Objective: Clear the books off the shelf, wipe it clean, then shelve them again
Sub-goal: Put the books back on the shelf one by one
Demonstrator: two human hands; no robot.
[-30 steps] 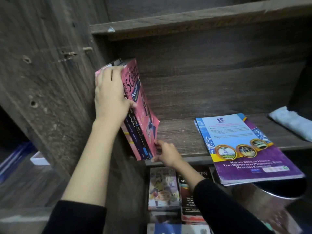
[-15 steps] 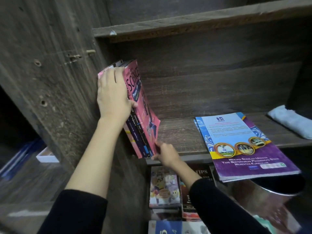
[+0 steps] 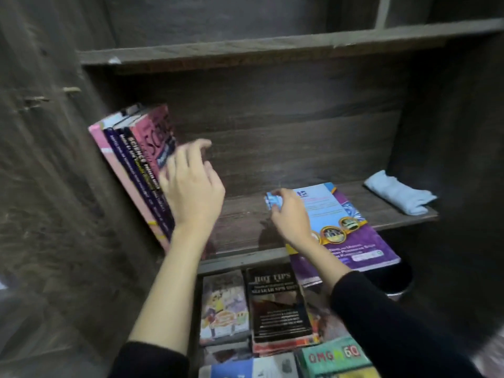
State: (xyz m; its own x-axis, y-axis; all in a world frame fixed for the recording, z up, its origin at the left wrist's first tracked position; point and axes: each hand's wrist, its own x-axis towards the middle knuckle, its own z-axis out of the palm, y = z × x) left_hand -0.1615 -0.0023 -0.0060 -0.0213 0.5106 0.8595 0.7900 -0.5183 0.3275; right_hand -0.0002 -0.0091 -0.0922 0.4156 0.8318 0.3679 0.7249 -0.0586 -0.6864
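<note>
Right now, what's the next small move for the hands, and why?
Probably lift the purple booklet by the corner the right hand pinches and stand it beside the leaning books: it lies flat, overhanging the shelf edge, while the left hand is open by them.

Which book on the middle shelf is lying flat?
The purple-and-blue book on the right: it lies flat, its near end overhanging the shelf edge, with the right hand pinching its far corner. The other books stand leaning against the left wall.

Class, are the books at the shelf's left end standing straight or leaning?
Leaning: the books slant, their tops tipped toward the left side panel.
</note>
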